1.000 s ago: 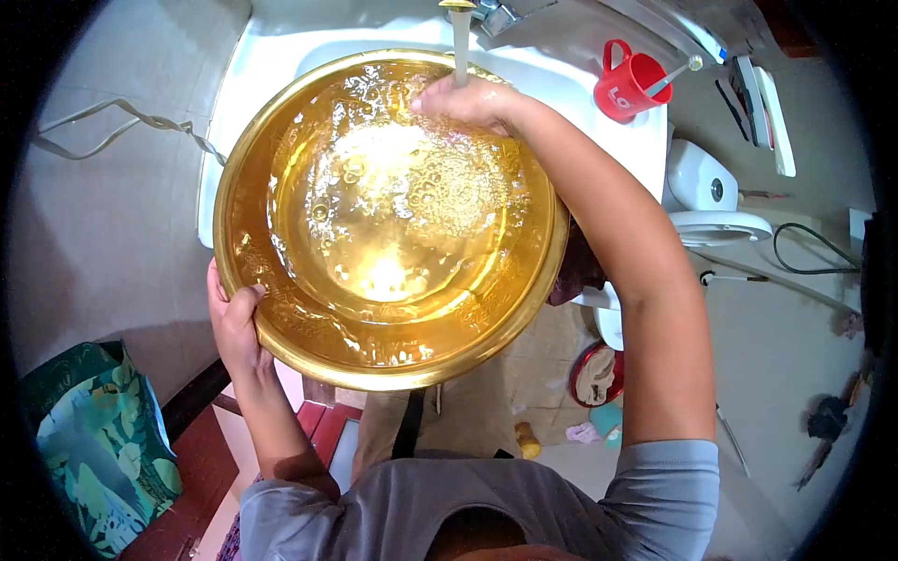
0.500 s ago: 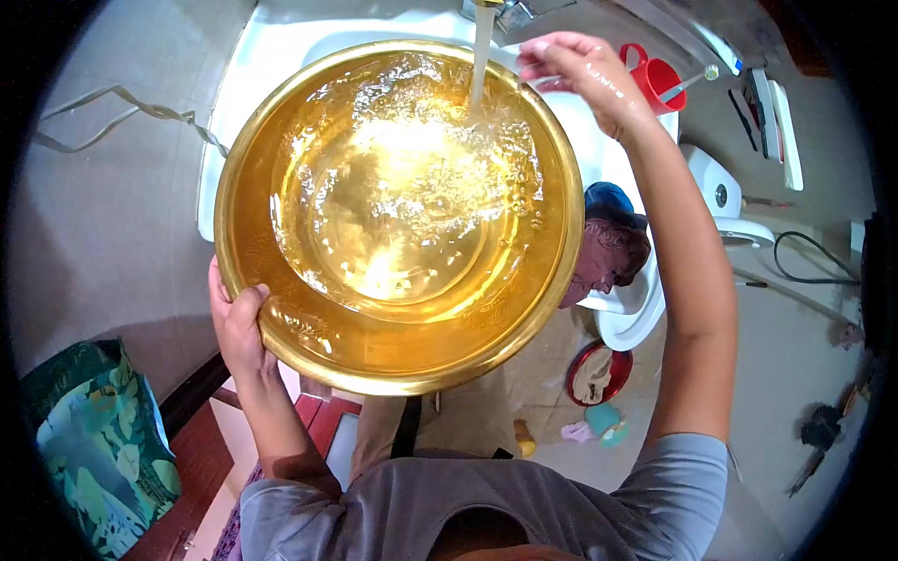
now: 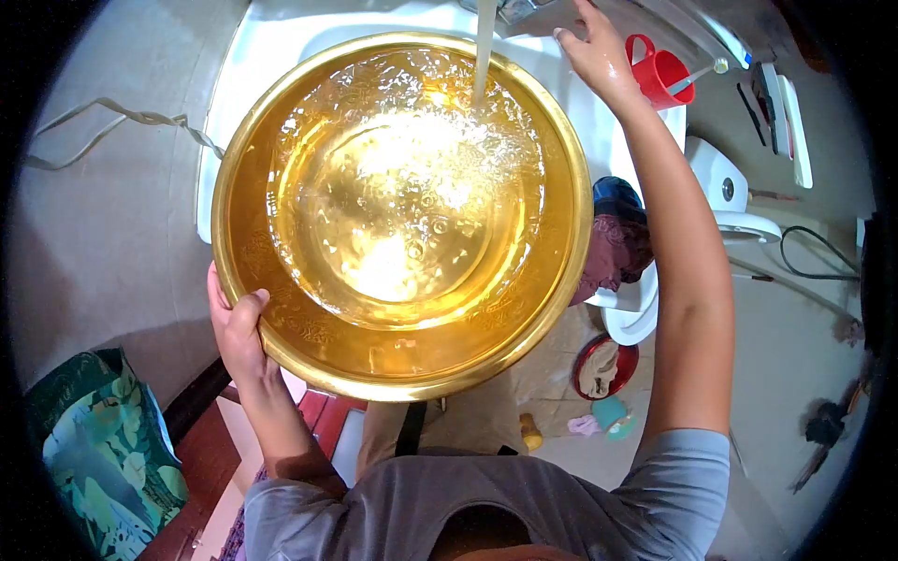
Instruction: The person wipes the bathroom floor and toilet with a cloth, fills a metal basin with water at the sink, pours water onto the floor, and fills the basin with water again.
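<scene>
A large golden basin (image 3: 402, 365) with water in it rests over the white sink (image 3: 281, 21). A stream of water (image 3: 485, 47) falls into its back right part, and the water there is rippled. My left hand (image 3: 239, 327) grips the basin's rim at the lower left, thumb on top. Wet and away from the basin, my right hand (image 3: 596, 58) is raised at the back right, near the metal faucet fittings (image 3: 519, 9), with its fingers apart and nothing in it.
Right of my right hand stands a red mug (image 3: 662, 79) with a toothbrush in it. Dark maroon cloth (image 3: 617, 251) lies right of the basin, by a white toilet (image 3: 636, 323). A red bowl (image 3: 603, 367) is on the floor. A green patterned bag (image 3: 108, 449) stands at the lower left.
My right hand has left the water at the basin's back edge and moved up and right toward the faucet fittings. My left hand keeps its hold on the rim.
</scene>
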`<move>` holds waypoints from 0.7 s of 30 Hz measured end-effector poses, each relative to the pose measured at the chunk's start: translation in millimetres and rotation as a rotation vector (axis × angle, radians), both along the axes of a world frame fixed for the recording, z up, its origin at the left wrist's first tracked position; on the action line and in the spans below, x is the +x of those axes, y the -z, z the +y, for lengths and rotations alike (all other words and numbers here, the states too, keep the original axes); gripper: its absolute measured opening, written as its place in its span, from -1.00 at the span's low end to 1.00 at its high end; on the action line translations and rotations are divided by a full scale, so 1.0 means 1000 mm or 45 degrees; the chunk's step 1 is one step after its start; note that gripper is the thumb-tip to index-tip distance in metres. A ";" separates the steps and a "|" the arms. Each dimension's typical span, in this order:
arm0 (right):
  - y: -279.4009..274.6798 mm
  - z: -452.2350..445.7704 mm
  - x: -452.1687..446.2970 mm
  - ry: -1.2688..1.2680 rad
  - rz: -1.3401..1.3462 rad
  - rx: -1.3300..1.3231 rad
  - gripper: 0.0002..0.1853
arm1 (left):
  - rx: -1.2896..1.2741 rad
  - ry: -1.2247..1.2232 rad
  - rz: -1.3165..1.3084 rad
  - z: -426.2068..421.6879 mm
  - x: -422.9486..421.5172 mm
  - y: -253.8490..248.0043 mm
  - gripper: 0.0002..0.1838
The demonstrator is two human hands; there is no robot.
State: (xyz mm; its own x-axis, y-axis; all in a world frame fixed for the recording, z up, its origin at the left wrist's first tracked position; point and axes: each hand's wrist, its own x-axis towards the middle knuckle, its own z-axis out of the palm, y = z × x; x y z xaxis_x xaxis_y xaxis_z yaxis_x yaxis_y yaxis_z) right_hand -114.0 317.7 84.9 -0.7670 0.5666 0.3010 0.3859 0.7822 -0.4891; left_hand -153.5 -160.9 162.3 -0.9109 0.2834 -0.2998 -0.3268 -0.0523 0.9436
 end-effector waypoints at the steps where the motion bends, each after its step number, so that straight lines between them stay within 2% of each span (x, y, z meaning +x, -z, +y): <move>1: 0.000 0.001 0.000 -0.012 0.010 0.016 -0.34 | 0.002 -0.011 -0.002 0.001 0.001 0.000 -0.35; 6: -0.008 -0.004 0.000 -0.039 0.061 -0.067 -0.36 | -0.010 -0.023 -0.014 0.002 0.001 -0.001 -0.35; 9: 0.004 0.000 -0.001 -0.042 0.146 0.065 -0.41 | -0.003 0.006 -0.019 -0.001 -0.001 0.000 -0.36; 12: -0.032 -0.041 0.003 -0.017 0.160 -0.303 -0.51 | 0.020 0.024 -0.016 -0.001 -0.003 0.001 -0.37; 13: -0.017 -0.043 0.001 -0.252 0.440 -0.450 -0.66 | 0.015 0.012 -0.018 0.000 -0.002 0.000 -0.37; 14: -0.018 -0.050 0.003 -0.263 0.357 -0.755 -0.71 | 0.010 0.000 -0.022 0.001 -0.001 0.000 -0.38; 16: -0.025 -0.072 0.001 -0.229 0.373 -1.249 -0.71 | 0.016 0.014 -0.042 0.000 -0.002 0.000 -0.38; 19: -0.020 -0.083 -0.008 -0.271 0.272 -1.783 -0.71 | 0.016 0.018 -0.033 0.001 -0.002 0.000 -0.38; 21: -0.033 -0.098 -0.008 -0.271 0.208 -1.755 -0.72 | 0.011 0.007 -0.020 0.001 -0.002 0.000 -0.37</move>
